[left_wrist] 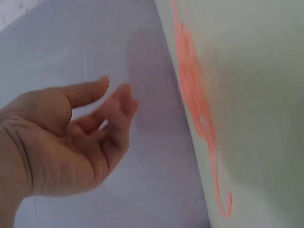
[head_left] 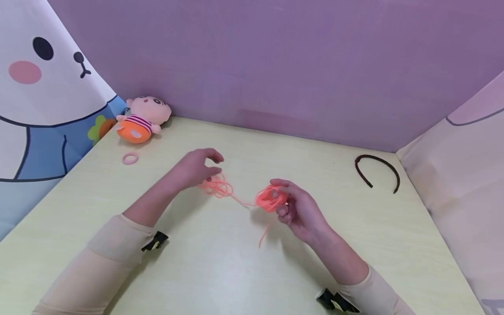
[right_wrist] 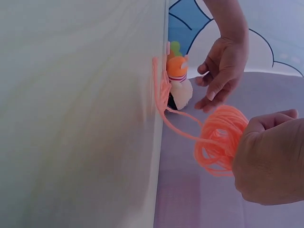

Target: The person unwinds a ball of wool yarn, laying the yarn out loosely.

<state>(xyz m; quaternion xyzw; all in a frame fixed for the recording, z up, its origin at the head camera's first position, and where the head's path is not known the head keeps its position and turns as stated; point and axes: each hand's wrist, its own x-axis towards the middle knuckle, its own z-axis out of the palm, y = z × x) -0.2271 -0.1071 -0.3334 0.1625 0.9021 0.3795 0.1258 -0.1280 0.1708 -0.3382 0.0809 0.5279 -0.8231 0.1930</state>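
A wound bundle of orange yarn [head_left: 271, 199] is held by my right hand [head_left: 301, 214], raised a little off the table. In the right wrist view the bundle [right_wrist: 221, 142] shows a looped coil with a hole in its middle. One strand runs left from it to a loose tangle of the same yarn [head_left: 217, 187] on the table. My left hand [head_left: 197, 168] hovers just above that tangle with fingers loosely bent. Nothing lies between the thumb and fingers of the left hand [left_wrist: 80, 137] in the left wrist view. A short yarn end hangs below the bundle.
A plush toy [head_left: 143, 119] in an orange and striped outfit leans at the back left corner. In front of it lies a pink ring [head_left: 130, 158]. A dark headband [head_left: 378, 158] rests at the back right. A purple backdrop [head_left: 275, 65] stands behind the table [head_left: 228, 271].
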